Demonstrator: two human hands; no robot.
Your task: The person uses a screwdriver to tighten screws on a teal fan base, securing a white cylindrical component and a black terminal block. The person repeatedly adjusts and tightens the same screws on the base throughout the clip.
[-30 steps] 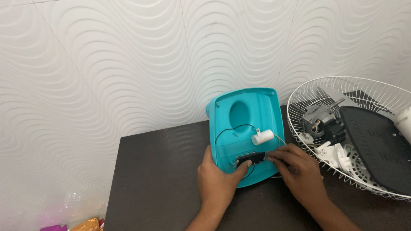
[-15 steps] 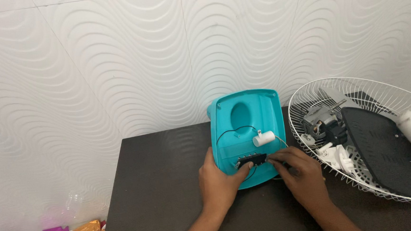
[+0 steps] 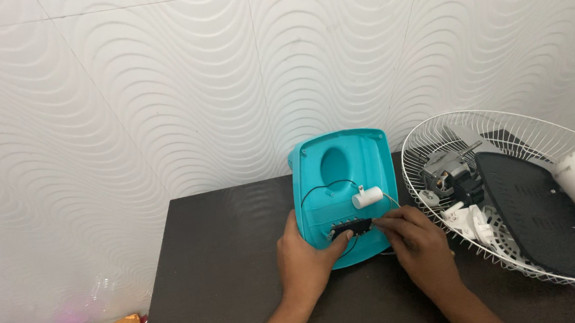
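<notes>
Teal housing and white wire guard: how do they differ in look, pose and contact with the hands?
The teal housing is solid moulded plastic with an oval opening; the white wire guard is open mesh. The teal housing stands tilted at the table's middle; the guard lies like a bowl at the right, holding a motor and other parts. The left hand and right hand touch the housing, not the guard. Both rest on the dark table.

Teal, white and dark brown against a rippled wall

The plastic housing [image 3: 342, 191] is teal, carrying a black switch block [image 3: 351, 227], thin black wires [image 3: 316, 190] and a small white cylinder [image 3: 367, 197]. The table [image 3: 227, 265] is dark brown. At its right edge, the wire guard [image 3: 498, 128] is white, holding a grey motor [image 3: 446, 172] and a black panel [image 3: 537, 213]. The wall [image 3: 130, 91] is white with a raised wave pattern.
</notes>
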